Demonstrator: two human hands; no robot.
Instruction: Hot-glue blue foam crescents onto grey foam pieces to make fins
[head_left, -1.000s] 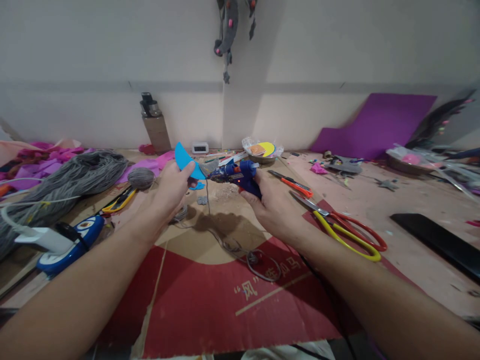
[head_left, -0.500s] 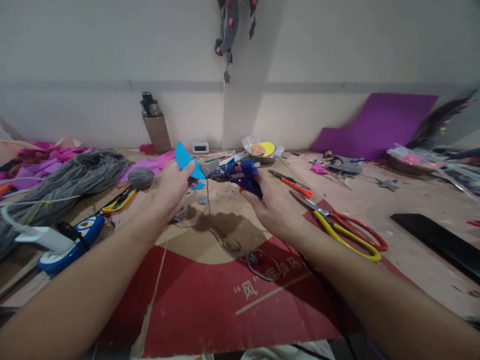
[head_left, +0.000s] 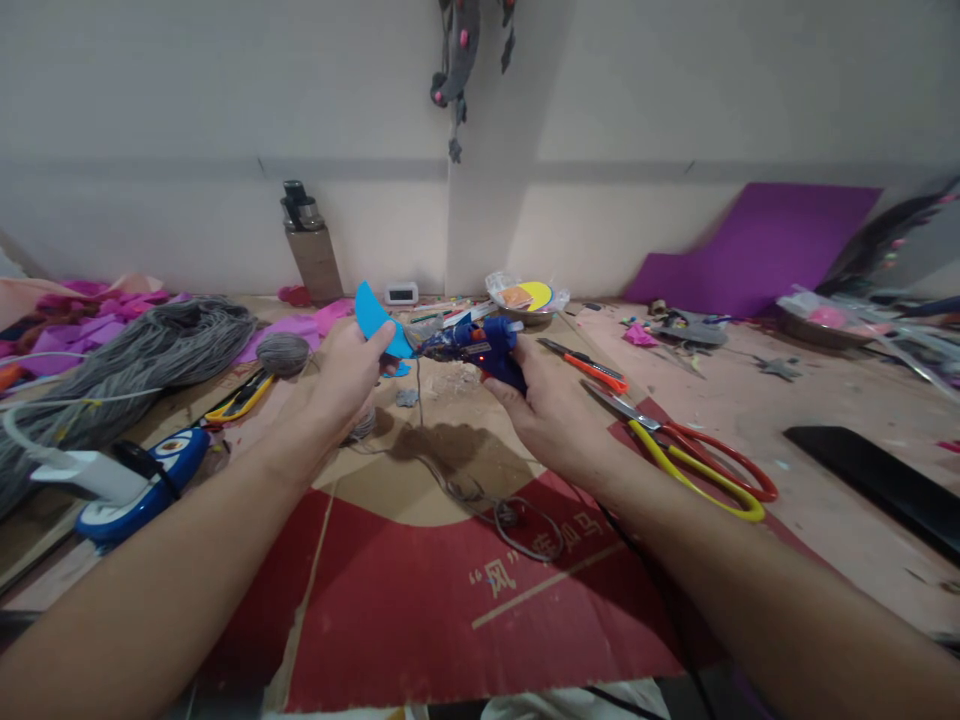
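Note:
My left hand (head_left: 343, 374) pinches a curved piece of light blue foam (head_left: 373, 318), raised above the cardboard sheet (head_left: 420, 590). My right hand (head_left: 553, 408) is wrapped round the grip of a dark blue glue gun (head_left: 474, 346) with a small red light on its side. The gun's nozzle points left and meets the lower tip of the blue foam. A thin grey strand (head_left: 450, 480) hangs down from there and coils on the cardboard.
Red-and-yellow scissors (head_left: 690, 460) and an orange utility knife (head_left: 589, 366) lie right of my right hand. A grey yarn hank (head_left: 120, 365), a yarn ball (head_left: 282, 353), a blue-white device (head_left: 142, 480) are left. A bottle (head_left: 306, 245), purple sheet (head_left: 757, 250) and black bar (head_left: 877, 485) stand farther off.
Both hands with the foam and glue gun have shifted very slightly up in view; the nozzle stays at the foam's tip. Nothing taken up or let go.

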